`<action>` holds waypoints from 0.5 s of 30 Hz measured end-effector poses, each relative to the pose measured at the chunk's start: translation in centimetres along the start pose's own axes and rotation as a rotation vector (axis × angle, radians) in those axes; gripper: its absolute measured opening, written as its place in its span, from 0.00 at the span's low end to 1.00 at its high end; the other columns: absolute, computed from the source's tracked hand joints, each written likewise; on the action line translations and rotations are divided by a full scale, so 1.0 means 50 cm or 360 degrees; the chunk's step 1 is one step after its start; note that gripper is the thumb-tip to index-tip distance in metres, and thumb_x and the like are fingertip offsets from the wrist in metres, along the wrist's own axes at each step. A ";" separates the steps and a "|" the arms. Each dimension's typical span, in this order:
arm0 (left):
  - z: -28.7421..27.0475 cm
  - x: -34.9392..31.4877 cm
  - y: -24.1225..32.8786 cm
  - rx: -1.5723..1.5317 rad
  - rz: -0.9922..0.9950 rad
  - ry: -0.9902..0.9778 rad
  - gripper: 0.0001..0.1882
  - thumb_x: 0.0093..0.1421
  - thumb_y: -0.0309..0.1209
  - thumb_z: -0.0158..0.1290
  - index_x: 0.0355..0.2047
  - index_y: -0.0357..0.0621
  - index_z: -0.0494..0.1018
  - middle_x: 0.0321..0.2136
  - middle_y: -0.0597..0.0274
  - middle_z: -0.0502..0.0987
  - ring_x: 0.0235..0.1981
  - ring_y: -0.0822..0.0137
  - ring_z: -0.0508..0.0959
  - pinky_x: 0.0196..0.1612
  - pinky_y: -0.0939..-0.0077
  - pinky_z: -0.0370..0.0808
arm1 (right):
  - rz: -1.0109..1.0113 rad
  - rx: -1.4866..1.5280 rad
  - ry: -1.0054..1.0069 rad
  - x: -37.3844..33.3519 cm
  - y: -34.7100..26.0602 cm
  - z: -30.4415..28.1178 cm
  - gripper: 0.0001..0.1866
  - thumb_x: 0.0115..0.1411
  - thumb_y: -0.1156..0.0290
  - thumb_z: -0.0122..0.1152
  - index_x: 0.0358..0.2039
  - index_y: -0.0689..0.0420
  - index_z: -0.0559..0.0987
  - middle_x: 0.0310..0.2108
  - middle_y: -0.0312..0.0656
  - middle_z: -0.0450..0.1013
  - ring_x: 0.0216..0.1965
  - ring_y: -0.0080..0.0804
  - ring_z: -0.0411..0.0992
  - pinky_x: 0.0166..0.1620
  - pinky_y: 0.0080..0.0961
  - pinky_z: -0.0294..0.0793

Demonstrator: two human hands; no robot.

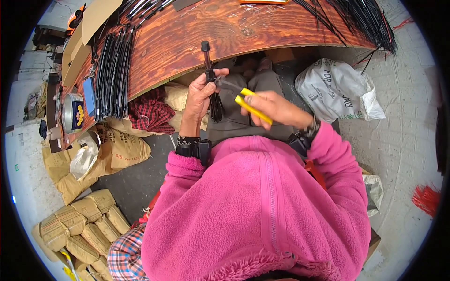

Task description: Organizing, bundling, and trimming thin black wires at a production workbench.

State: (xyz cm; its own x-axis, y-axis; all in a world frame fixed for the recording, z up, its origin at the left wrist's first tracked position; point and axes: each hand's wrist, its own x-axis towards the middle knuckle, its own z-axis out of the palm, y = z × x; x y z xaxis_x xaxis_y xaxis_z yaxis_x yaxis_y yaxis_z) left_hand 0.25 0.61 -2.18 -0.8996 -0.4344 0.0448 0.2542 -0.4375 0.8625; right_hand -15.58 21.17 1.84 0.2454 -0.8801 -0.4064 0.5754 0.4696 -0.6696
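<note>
Above my lap, my left hand (201, 91) is closed round a black cable bundle (216, 107). A dark tube with a black cap rises from the bundle above my fingers, and its looped lower part hangs beneath them. My right hand (272, 107) grips a pair of yellow-handled pliers (255, 110). The narrow metal jaws of the pliers point left, at the bundle beside my left fingertips. Whether they bite on anything there is too small to tell.
A reddish wooden table (187, 47) curves ahead, with black cable bundles (112, 75), a tin can (73, 112) and a cardboard box (77, 54) at its left. Loose black cables (370, 23) overhang its right end. A white sack (335, 89) stands right; brown paper packages (79, 225) lie lower left.
</note>
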 end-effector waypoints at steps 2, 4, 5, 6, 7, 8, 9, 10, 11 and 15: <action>0.010 0.000 0.003 0.0013 -0.0008 0.0009 0.21 0.60 0.35 0.60 0.50 0.38 0.73 0.47 0.56 0.78 0.41 0.76 0.75 0.42 0.81 0.70 | 0.0002 0.0147 -0.0061 -0.003 -0.003 0.004 0.20 0.62 0.54 0.61 0.35 0.59 0.71 0.25 0.41 0.74 0.16 0.26 0.72 0.19 0.22 0.70; 0.003 0.000 0.002 0.0020 -0.0007 0.0004 0.21 0.60 0.36 0.60 0.51 0.38 0.73 0.48 0.56 0.78 0.41 0.76 0.75 0.42 0.81 0.70 | 0.0031 -0.0309 0.0145 -0.008 -0.016 0.009 0.20 0.62 0.55 0.61 0.38 0.60 0.71 0.27 0.41 0.75 0.16 0.25 0.71 0.19 0.22 0.69; -0.003 0.000 0.000 0.0027 -0.0003 0.0000 0.21 0.60 0.36 0.60 0.51 0.38 0.73 0.48 0.56 0.78 0.41 0.76 0.75 0.42 0.81 0.70 | 0.0047 -0.0536 0.0247 -0.009 -0.019 0.013 0.20 0.62 0.56 0.60 0.40 0.61 0.71 0.28 0.41 0.75 0.16 0.25 0.71 0.19 0.21 0.69; -0.006 0.001 0.001 0.0034 0.0009 -0.0001 0.22 0.60 0.36 0.60 0.51 0.38 0.73 0.48 0.55 0.78 0.42 0.75 0.76 0.42 0.81 0.70 | 0.0048 -0.0538 0.0242 -0.007 -0.020 0.014 0.20 0.62 0.56 0.60 0.40 0.61 0.71 0.28 0.41 0.75 0.16 0.25 0.71 0.19 0.21 0.69; -0.009 0.000 0.001 0.0036 0.0010 0.0002 0.22 0.60 0.36 0.60 0.51 0.38 0.73 0.48 0.55 0.78 0.42 0.75 0.76 0.42 0.81 0.70 | 0.0034 -0.0528 0.0222 -0.005 -0.021 0.017 0.21 0.62 0.55 0.59 0.41 0.61 0.71 0.27 0.40 0.73 0.16 0.24 0.69 0.19 0.21 0.68; -0.012 0.000 0.000 0.0041 0.0015 0.0004 0.22 0.60 0.37 0.60 0.51 0.38 0.73 0.49 0.55 0.78 0.42 0.75 0.76 0.42 0.81 0.70 | 0.0020 -0.0518 0.0203 -0.003 -0.021 0.021 0.21 0.63 0.54 0.58 0.42 0.62 0.71 0.27 0.39 0.72 0.15 0.23 0.68 0.19 0.20 0.67; -0.015 -0.001 -0.001 0.0046 0.0020 0.0005 0.22 0.60 0.37 0.60 0.51 0.38 0.73 0.49 0.54 0.77 0.42 0.74 0.76 0.42 0.81 0.70 | 0.0007 -0.0506 0.0185 -0.001 -0.020 0.024 0.22 0.63 0.54 0.57 0.43 0.62 0.70 0.26 0.38 0.71 0.15 0.22 0.67 0.19 0.19 0.67; -0.017 -0.003 -0.002 0.0051 0.0023 0.0006 0.22 0.60 0.38 0.60 0.51 0.39 0.73 0.50 0.54 0.77 0.43 0.74 0.76 0.42 0.81 0.70 | -0.0007 -0.0494 0.0166 0.001 -0.019 0.028 0.23 0.64 0.53 0.56 0.44 0.63 0.70 0.25 0.37 0.70 0.15 0.21 0.66 0.19 0.18 0.66; -0.015 -0.001 -0.001 0.0050 0.0024 0.0004 0.22 0.60 0.38 0.60 0.51 0.39 0.73 0.50 0.54 0.77 0.43 0.74 0.76 0.42 0.81 0.70 | -0.0022 -0.0484 0.0153 0.002 -0.019 0.031 0.24 0.64 0.52 0.55 0.45 0.63 0.70 0.24 0.36 0.69 0.15 0.20 0.65 0.19 0.18 0.65; -0.006 0.002 0.000 0.0043 0.0025 -0.0011 0.22 0.60 0.38 0.60 0.51 0.40 0.74 0.51 0.51 0.77 0.45 0.72 0.77 0.43 0.80 0.71 | 0.0008 -0.0097 -0.0152 0.017 0.010 0.009 0.28 0.65 0.48 0.51 0.48 0.64 0.69 0.22 0.34 0.66 0.15 0.18 0.61 0.19 0.16 0.64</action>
State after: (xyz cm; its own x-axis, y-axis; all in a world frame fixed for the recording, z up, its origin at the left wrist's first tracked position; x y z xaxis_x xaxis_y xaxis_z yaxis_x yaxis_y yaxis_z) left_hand 0.25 0.33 -2.32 -0.8979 -0.4358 0.0618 0.2588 -0.4089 0.8751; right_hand -14.72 20.61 1.44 0.3231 -0.8790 -0.3506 0.5263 0.4748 -0.7054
